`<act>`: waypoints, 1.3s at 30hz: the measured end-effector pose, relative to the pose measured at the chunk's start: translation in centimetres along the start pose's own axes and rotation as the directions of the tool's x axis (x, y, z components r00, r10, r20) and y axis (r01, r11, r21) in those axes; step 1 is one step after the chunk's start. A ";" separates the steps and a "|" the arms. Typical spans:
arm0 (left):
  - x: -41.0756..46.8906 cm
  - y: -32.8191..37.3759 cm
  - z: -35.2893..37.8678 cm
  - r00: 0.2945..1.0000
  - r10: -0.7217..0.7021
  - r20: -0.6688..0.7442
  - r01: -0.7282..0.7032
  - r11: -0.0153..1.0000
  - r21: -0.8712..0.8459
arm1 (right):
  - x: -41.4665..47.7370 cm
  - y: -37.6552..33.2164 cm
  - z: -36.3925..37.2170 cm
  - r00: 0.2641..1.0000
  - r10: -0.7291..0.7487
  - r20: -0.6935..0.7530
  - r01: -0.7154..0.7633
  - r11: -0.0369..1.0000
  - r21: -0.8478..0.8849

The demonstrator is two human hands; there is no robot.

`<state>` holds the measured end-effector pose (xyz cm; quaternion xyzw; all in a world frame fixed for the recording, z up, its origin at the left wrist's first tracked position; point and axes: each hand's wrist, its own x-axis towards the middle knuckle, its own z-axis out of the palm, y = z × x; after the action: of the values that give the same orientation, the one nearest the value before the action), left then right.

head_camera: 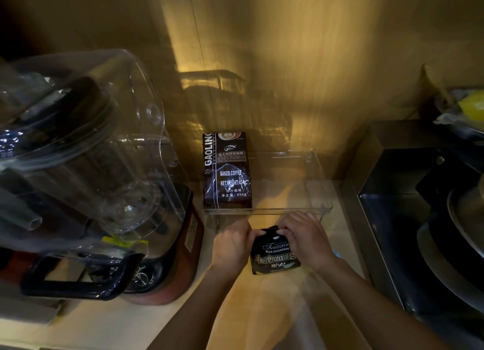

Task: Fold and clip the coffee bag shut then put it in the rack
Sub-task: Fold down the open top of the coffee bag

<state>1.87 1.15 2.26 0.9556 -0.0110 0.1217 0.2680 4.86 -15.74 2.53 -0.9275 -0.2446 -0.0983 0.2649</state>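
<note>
A small black coffee bag (275,255) with white "Blue Mountain" lettering stands on the pale wooden counter just in front of the clear plastic rack (320,205). My left hand (231,247) grips the bag's top left corner. My right hand (306,241) pinches its top right edge, and the top looks folded down under my fingers. I see no clip; my fingers hide the fold. A taller dark coffee bag (226,171) marked "Baked Coffee" stands upright in the left end of the rack.
A blender (86,171) with a clear sound cover and red base crowds the left side. A dark metal appliance (424,205) stands at the right, with a yellow item (471,106) behind it. A wooden wall backs the counter.
</note>
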 end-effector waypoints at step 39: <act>0.6 -1.9 -1.1 0.985 0.162 0.059 -0.163 0.987 0.008 | -0.3 2.2 -0.7 0.999 0.013 -0.032 -0.012 1.000 0.002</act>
<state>2.34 3.33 2.33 0.9564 -0.0960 0.1153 0.2505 5.66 -17.88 2.04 -0.9271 -0.2346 -0.1115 0.2702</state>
